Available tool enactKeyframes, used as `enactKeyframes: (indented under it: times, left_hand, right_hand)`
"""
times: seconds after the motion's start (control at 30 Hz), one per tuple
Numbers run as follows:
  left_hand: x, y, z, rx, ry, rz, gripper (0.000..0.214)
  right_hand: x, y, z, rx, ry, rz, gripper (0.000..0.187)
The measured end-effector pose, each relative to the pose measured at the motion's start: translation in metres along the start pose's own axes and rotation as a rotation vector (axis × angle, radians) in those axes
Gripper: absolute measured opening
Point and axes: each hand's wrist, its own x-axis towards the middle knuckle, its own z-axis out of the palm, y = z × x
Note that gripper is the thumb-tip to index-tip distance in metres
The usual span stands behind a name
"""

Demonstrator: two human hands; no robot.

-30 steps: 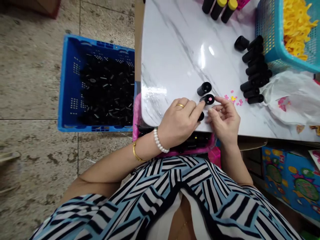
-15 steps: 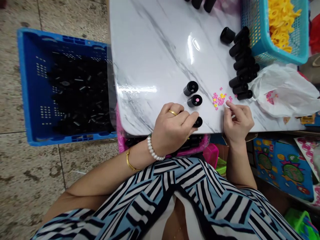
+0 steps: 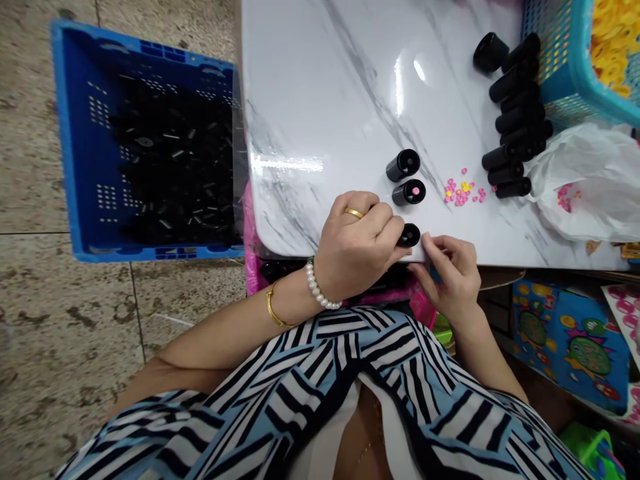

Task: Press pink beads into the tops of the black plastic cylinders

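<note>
My left hand (image 3: 356,247), with a ring and bracelets, is closed around a black plastic cylinder (image 3: 411,235) at the table's near edge. The cylinder's hollow end points right. My right hand (image 3: 455,273) is just right of that end, thumb and index finger apart, with nothing visible between them. Beyond my left hand lie two more black cylinders; the nearer cylinder (image 3: 404,193) has a pink piece in its end, while the farther cylinder (image 3: 397,168) shows a dark end. Small pink and yellow pieces (image 3: 457,193) are scattered to their right.
Several black cylinders (image 3: 507,120) lie along the right side, beside a turquoise basket (image 3: 560,73) of yellow parts. A white plastic bag (image 3: 595,180) holds more pink pieces. On the floor at left stands a blue crate (image 3: 65,147) full of black parts.
My right hand has moved left and nearer to me, from beside the small pieces to the held cylinder, and its fingers have spread. My left hand keeps its grip. The view has shifted slightly.
</note>
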Motion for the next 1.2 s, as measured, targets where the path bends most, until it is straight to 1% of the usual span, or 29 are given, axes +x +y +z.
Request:
enactKeyframes:
  times: [0.07,0.1,0.13,0.17,0.27,0.3,0.33,0.43,0.53,0.67,0.8,0.9,1.03,1.13,1.2]
  left_hand:
    - [0.000,0.000,0.001,0.005,0.006,0.002,0.024]
    - [0.000,0.000,0.001,0.003,0.004,0.002,0.022]
    - [0.000,0.000,0.002,-0.001,-0.001,-0.001,0.021]
    - [-0.001,0.000,0.002,-0.004,-0.011,-0.004,0.021]
    - [-0.001,0.000,0.002,-0.012,-0.026,-0.008,0.024]
    - [-0.001,0.000,0.002,-0.012,-0.027,-0.010,0.025]
    - [-0.001,0.000,0.001,-0.011,-0.026,-0.013,0.025]
    - [-0.001,0.000,0.001,-0.014,-0.012,-0.019,0.027]
    - [-0.001,0.000,0.001,-0.031,-0.016,-0.022,0.029]
    - [-0.001,0.001,0.000,-0.029,-0.025,-0.013,0.029]
    - [-0.001,0.000,0.000,-0.022,-0.014,-0.011,0.029]
    - [-0.002,0.000,0.001,-0.032,-0.007,-0.013,0.029]
    - [-0.002,0.000,0.001,-0.020,0.012,-0.005,0.026]
    - [-0.002,0.001,0.001,-0.013,0.007,-0.002,0.021]
    - [-0.002,0.001,0.001,-0.026,-0.008,-0.001,0.019]
  right_hand:
    - [-0.003,-0.003,0.003,0.099,0.047,-0.048,0.049]
    - [-0.003,-0.003,0.004,0.153,0.064,-0.047,0.044]
    - [-0.002,-0.004,0.004,0.212,0.073,-0.017,0.038]
    - [0.001,-0.005,0.003,0.276,0.083,0.046,0.031]
    - [0.016,-0.012,-0.002,0.527,0.127,0.347,0.013]
    - [0.022,-0.016,-0.004,0.601,0.149,0.428,0.009]
    - [0.029,-0.021,-0.006,0.651,0.165,0.473,0.008]
    - [0.046,-0.035,-0.007,0.664,0.173,0.474,0.008]
    - [0.055,-0.044,-0.002,0.666,0.178,0.490,0.010]
    - [0.054,-0.047,0.005,0.700,0.206,0.570,0.006]
    - [0.053,-0.048,0.008,0.768,0.189,0.623,0.008]
    - [0.054,-0.048,0.006,0.782,0.175,0.606,0.007]
    - [0.056,-0.048,0.005,0.758,0.198,0.557,0.006]
    - [0.056,-0.049,0.008,0.765,0.217,0.586,0.007]
    - [0.057,-0.048,0.009,0.816,0.229,0.641,0.010]
